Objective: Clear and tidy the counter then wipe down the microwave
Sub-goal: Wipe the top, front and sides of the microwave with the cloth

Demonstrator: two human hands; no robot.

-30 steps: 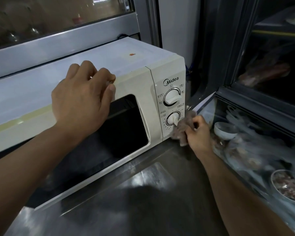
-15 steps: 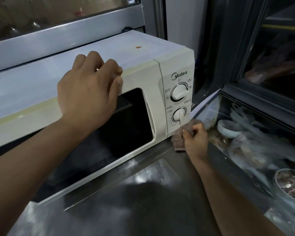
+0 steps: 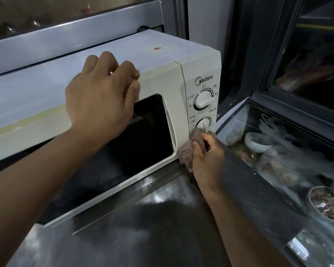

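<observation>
A cream-white Midea microwave (image 3: 108,60) with a dark glass door stands on a brushed stainless-steel counter (image 3: 143,228), its back toward a metal-framed window. The person's left hand (image 3: 100,97) rests on the top front edge of the microwave above the door, fingers curled over the rim so the fingertips press on the top panel; it holds nothing loose. The right hand (image 3: 207,158) grips a crumpled pinkish-brown cloth (image 3: 189,149), fingers and thumb closed around it, and presses the cloth against the lower right corner of the control panel. The cloth touches the panel just under the lower white dial (image 3: 204,124) and hangs down to the counter edge of the microwave. The upper white dial (image 3: 202,99) sits above it, below the brand name. A small orange-red spot (image 3: 157,48) marks the top of the microwave near the back. To the right, behind glass and lower than the counter, lie a small white bowl (image 3: 257,144), clear plastic-wrapped food and a round dish of chopped food (image 3: 328,203).
</observation>
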